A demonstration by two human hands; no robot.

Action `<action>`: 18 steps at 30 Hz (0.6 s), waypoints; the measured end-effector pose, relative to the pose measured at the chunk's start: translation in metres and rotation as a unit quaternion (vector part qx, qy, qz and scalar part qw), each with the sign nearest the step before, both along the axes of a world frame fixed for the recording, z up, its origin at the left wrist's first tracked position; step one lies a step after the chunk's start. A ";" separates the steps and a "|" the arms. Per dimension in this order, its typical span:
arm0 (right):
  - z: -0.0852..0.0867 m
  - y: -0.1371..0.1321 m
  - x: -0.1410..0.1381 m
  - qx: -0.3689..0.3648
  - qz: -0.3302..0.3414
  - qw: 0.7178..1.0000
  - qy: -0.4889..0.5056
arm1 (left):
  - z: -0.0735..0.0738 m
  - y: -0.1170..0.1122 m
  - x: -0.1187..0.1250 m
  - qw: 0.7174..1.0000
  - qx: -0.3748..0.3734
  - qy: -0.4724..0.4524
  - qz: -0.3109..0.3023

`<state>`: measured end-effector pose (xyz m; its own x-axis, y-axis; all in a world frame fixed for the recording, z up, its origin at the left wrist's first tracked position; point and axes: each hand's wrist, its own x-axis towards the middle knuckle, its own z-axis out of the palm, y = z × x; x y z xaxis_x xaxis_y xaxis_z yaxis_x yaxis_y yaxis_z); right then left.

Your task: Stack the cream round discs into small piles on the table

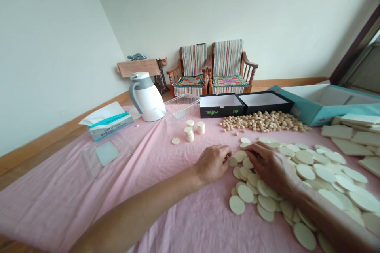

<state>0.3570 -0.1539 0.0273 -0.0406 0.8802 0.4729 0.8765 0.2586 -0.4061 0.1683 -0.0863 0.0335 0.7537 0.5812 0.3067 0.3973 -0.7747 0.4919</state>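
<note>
My left hand (213, 163) is curled closed, a round pale wooden disc (233, 161) at its fingertips. Close beside it, my right hand (268, 163) is bent over the near edge of a loose pile of similar discs (305, 172), its fingertips pinched at another pale disc (240, 155). The hand's back partly hides that contact. Beyond my left hand stand three short stacks of discs (189, 134), with a single disc (175, 141) lying flat to their left.
Small round wooden pieces (264, 121) are heaped before two black boxes (222, 106). A turquoise box (314, 108) and pale square boards (353, 138) stand right. Leftward are a white jug (150, 101), a tissue pack (109, 123) and clear plastic trays (127, 146) on the pink cloth (166, 197).
</note>
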 end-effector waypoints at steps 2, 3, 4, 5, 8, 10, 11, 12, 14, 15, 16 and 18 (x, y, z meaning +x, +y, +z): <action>0.000 -0.001 0.000 0.001 0.000 1.000 -0.001 | -0.001 0.000 -0.005 0.999 -0.042 -0.005 0.003; 0.001 -0.001 0.000 0.001 -0.001 1.000 -0.002 | -0.001 0.000 -0.007 0.998 -0.063 -0.005 0.010; 0.001 -0.001 0.000 0.001 0.000 1.000 -0.004 | -0.002 0.000 -0.009 0.996 -0.081 -0.006 0.024; 0.001 -0.001 -0.001 0.001 0.000 1.000 -0.004 | -0.002 0.000 -0.010 0.995 -0.094 -0.005 0.044; 0.001 0.000 -0.001 0.003 0.003 1.000 0.002 | 0.002 0.003 -0.015 0.986 -0.127 0.025 0.104; 0.000 0.000 0.000 0.006 0.007 1.000 0.002 | 0.007 0.006 -0.019 0.980 -0.147 0.072 0.115; 0.000 0.000 0.000 0.007 0.008 1.000 0.000 | 0.010 0.007 -0.021 0.978 -0.147 0.093 0.116; 0.000 0.000 0.000 0.006 0.008 1.000 -0.003 | 0.013 0.009 -0.023 0.978 -0.139 0.104 0.115; 0.000 0.000 0.000 -0.001 0.006 1.000 -0.005 | 0.016 0.012 -0.025 0.985 -0.105 0.095 0.103; 0.001 0.000 -0.001 -0.007 0.005 1.000 -0.004 | 0.016 0.012 -0.025 0.989 -0.086 0.081 0.087; 0.001 -0.001 -0.001 -0.011 0.004 1.000 -0.002 | 0.016 0.012 -0.025 0.993 -0.071 0.068 0.062; 0.001 -0.001 -0.001 -0.015 0.004 1.000 0.002 | 0.012 0.011 -0.023 0.997 -0.049 0.054 0.011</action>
